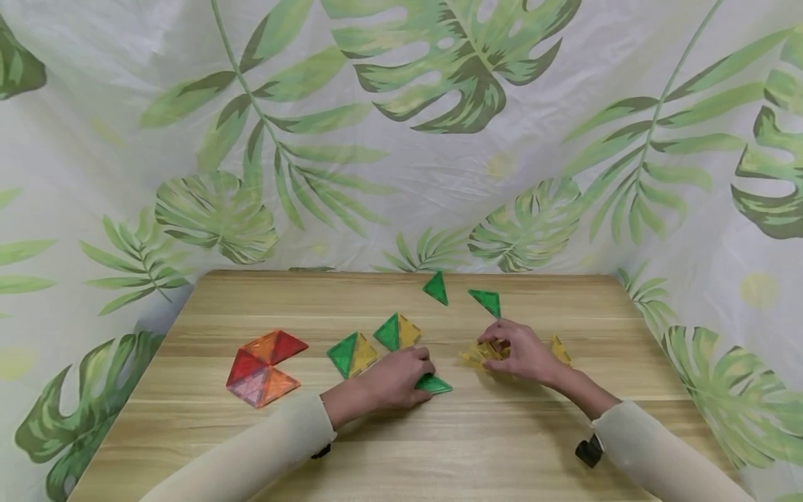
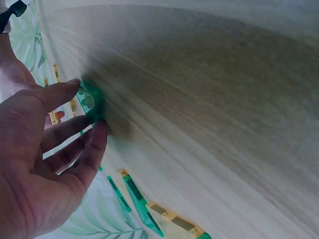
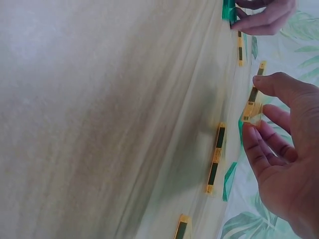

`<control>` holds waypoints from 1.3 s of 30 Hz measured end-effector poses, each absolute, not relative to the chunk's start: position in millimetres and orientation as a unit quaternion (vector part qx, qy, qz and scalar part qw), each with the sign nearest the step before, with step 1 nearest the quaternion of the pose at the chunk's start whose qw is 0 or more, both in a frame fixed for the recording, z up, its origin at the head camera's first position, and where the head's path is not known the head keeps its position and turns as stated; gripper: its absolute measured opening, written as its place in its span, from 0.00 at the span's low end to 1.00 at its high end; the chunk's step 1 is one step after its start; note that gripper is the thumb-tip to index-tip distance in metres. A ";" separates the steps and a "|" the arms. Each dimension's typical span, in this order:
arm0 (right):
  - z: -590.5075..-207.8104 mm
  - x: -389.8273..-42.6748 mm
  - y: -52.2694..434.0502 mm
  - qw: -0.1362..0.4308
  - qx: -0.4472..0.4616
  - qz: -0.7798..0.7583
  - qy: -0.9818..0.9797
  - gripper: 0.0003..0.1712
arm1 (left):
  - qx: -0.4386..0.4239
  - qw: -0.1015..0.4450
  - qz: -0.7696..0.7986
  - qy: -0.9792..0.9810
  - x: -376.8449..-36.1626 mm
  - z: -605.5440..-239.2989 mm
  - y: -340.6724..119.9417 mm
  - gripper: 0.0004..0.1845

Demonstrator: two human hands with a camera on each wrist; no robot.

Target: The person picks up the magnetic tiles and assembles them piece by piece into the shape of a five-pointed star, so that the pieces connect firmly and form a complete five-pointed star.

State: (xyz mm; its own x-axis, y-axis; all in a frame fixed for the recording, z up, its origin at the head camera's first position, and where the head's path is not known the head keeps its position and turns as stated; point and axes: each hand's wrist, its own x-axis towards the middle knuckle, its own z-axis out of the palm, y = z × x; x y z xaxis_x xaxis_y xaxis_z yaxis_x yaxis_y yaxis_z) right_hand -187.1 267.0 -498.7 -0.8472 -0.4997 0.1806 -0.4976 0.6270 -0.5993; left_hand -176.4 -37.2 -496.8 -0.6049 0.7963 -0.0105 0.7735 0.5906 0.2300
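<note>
My left hand (image 1: 394, 380) holds a green translucent triangular magnetic tile (image 1: 438, 385) low at the table; in the left wrist view the thumb and fingers pinch this green tile (image 2: 93, 99). To the right, my right hand (image 1: 525, 354) pinches a yellow triangular tile (image 3: 253, 102) between thumb and fingertips, just above the tabletop. Two pairs of joined green and yellow tiles lie beyond the left hand: a nearer pair (image 1: 353, 354) and a farther pair (image 1: 398, 332). Another yellow tile (image 1: 560, 350) lies behind the right wrist, partly hidden.
Red, orange and pink tiles (image 1: 254, 366) form a partial ring at the left of the wooden table (image 1: 401, 453). Two loose green tiles, one upright-pointed (image 1: 437, 288) and one tilted (image 1: 486, 301), lie near the back edge. A leaf-patterned cloth (image 1: 401, 174) hangs behind.
</note>
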 end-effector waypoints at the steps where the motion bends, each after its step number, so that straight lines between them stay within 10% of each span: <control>1: -498.8 -185.6 266.4 0.003 -0.273 -0.331 0.903 0.20 | 0.437 0.058 0.108 0.891 -176.3 -496.8 -37.3 0.17; 21: -514.6 -149.0 251.1 -0.042 -0.223 -0.315 0.921 0.21 | 0.436 0.168 0.199 0.862 -186.2 -484.4 -50.5 0.26; 39: -520.4 -139.7 238.9 -0.056 -0.140 -0.332 0.931 0.21 | 0.429 0.100 0.109 0.891 -179.0 -491.8 -39.7 0.28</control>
State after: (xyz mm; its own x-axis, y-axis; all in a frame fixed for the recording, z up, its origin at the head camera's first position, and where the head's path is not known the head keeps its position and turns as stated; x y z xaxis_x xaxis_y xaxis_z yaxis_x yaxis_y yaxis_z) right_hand -139.7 238.9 -520.4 -0.9545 -0.2243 0.1965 -0.2980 0.7407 -0.6021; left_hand -179.0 -39.7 -491.8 -0.6114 0.7867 -0.0852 0.7428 0.6077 0.2809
